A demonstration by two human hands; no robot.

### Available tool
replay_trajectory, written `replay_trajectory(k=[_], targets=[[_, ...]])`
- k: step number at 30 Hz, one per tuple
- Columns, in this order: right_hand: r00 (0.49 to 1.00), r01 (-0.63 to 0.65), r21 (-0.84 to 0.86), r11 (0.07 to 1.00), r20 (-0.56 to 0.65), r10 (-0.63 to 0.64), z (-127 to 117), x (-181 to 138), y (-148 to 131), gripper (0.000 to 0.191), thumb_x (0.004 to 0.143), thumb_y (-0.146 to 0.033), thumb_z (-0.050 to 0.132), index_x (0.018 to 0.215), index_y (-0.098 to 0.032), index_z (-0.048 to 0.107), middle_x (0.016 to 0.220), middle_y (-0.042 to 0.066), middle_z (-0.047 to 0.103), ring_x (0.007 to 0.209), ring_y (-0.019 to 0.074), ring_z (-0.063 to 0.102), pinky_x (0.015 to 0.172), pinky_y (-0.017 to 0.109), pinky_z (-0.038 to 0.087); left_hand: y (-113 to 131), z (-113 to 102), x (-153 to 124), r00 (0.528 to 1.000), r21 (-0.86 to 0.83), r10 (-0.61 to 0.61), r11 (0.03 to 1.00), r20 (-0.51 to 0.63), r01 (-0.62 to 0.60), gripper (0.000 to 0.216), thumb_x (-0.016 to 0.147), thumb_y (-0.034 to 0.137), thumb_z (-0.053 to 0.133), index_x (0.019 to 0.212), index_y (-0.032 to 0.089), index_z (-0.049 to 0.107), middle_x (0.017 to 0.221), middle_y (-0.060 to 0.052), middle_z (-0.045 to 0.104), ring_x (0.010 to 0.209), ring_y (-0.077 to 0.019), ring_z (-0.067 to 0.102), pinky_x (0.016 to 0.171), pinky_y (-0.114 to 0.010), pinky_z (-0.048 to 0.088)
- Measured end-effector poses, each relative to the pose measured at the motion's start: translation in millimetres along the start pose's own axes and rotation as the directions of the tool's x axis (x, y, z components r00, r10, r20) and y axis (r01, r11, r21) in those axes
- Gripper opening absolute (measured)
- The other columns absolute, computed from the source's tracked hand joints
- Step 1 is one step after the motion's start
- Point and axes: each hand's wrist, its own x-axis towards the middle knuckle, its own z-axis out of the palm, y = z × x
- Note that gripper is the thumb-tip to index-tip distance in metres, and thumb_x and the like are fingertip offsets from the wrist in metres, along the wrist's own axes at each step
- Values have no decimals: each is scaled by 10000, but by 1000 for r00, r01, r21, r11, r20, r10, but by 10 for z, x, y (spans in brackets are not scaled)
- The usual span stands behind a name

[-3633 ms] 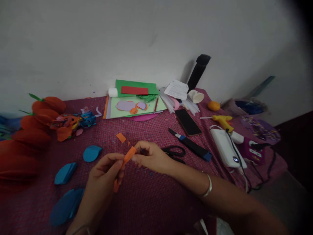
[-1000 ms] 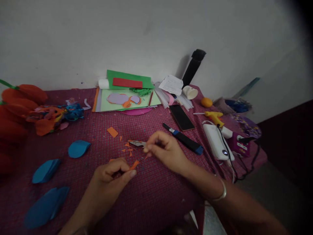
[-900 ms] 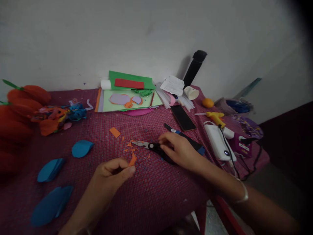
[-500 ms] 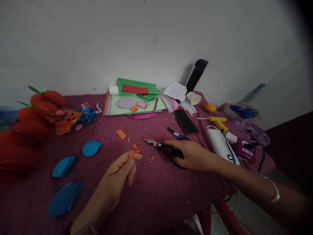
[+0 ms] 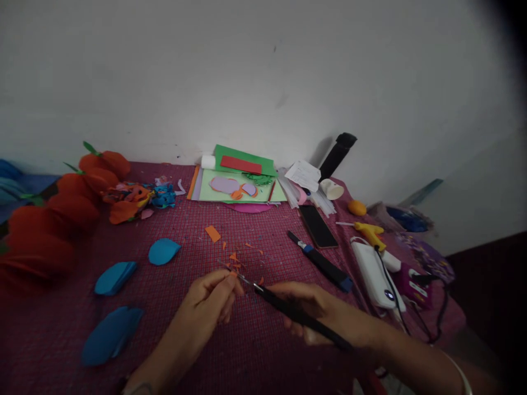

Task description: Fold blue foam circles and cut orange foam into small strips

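Observation:
Between thumb and fingers my left hand (image 5: 216, 296) pinches a small piece of orange paper (image 5: 233, 273), most of it hidden by the fingertips. My right hand (image 5: 307, 307) is closed round the black handles of a pair of scissors (image 5: 284, 304), seen edge-on. Their metal blades reach the orange paper at my left fingertips; whether they are cutting into it I cannot tell. Small orange scraps (image 5: 234, 257) lie on the cloth just beyond. An orange rectangle (image 5: 213, 233) rests a little farther off. Blue petal-shaped pieces (image 5: 115, 278) lie to the left of my left hand.
Red-orange pumpkin-like shapes (image 5: 74, 211) and a scrap heap (image 5: 132, 200) stand at left. Coloured sheets (image 5: 247, 192) lie at the back. On the right are a cutter knife (image 5: 325, 266), a phone (image 5: 319, 226), a yellow glue gun (image 5: 370, 233) and a white power bank (image 5: 373, 274) with cables.
My right hand has turned the scissors edge-on and brought their blades to the orange paper in my left hand. The cutter knife shows more fully. The whole view has shifted slightly.

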Motion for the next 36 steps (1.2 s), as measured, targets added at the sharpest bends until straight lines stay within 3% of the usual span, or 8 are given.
replay_trajectory(k=[12, 16, 18, 20, 22, 25, 29, 36], targets=[[996, 1, -14, 1000, -93, -3, 73, 42, 145, 596, 712, -357, 763, 1264, -216, 589, 650, -49, 481, 501, 48, 368, 446, 160, 309, 80, -14, -15, 1000, 42, -1, 999, -4, 1, 251, 783, 305, 501, 576, 200, 596, 440, 38, 428, 437, -122, 402, 456, -240, 331], [992, -4, -217, 976, -124, -24, 4, 40, 124, 527, 792, -329, 685, 1293, -226, 556, 704, -32, 564, 506, 63, 460, 470, 171, 407, 68, -8, -14, 1000, -13, -6, 1000, 3, 6, 267, 810, 315, 506, 588, 196, 594, 443, 42, 421, 444, -118, 392, 461, -236, 335], [977, 11, -502, 865, -179, -116, -95, 60, 116, 480, 808, -243, 649, 1280, -231, 565, 915, 25, 647, 741, 132, 594, 692, 263, 514, 71, -11, -17, 1000, -112, 2, 994, 7, -1, 255, 828, 310, 509, 625, 191, 610, 478, 34, 456, 475, -118, 415, 486, -232, 360], [939, -55, -801, 597, -244, -241, -224, 85, 135, 471, 816, -159, 592, 1281, -223, 563, 1098, 75, 639, 976, 206, 599, 895, 379, 487, 81, -19, -12, 1000, -288, -25, 957, 19, 30, 197, 833, 290, 517, 711, 188, 633, 547, 22, 521, 521, -121, 462, 526, -234, 399], [902, -164, -923, 349, -283, -324, -347, 106, 181, 471, 828, -136, 559, 1295, -200, 549, 1138, 108, 621, 1031, 241, 588, 942, 436, 467, 101, -29, 2, 992, -478, -109, 870, 61, 125, 154, 842, 290, 523, 830, 188, 638, 641, 4, 584, 573, -131, 524, 572, -251, 443], [891, -201, -964, 174, -254, -376, -457, 120, 248, 424, 856, -151, 545, 1279, -175, 554, 1114, 121, 617, 1037, 251, 580, 940, 441, 476, 135, -36, 26, 964, -646, -224, 717, 144, 263, 229, 876, 358, 507, 967, 176, 613, 756, -38, 632, 640, -157, 590, 630, -298, 492], [902, -187, -976, 111, -215, -375, -467, 126, 268, 377, 872, -137, 519, 1244, -160, 572, 1108, 122, 613, 1041, 248, 567, 946, 438, 470, 119, -25, 40, 967, -680, -200, 688, 156, 252, 225, 842, 287, 594, 1033, 170, 617, 822, -54, 664, 724, -167, 628, 693, -307, 516], [881, -267, -950, 160, -308, -360, -467, 127, 271, 428, 809, -161, 567, 1237, -175, 577, 1066, 112, 621, 995, 257, 585, 915, 430, 468, -13, -23, 63, 988, -494, -155, 859, -6, 132, 198, 802, 335, 647, 742, 157, 709, 891, -67, 705, 873, -188, 627, 814, -312, 489]])
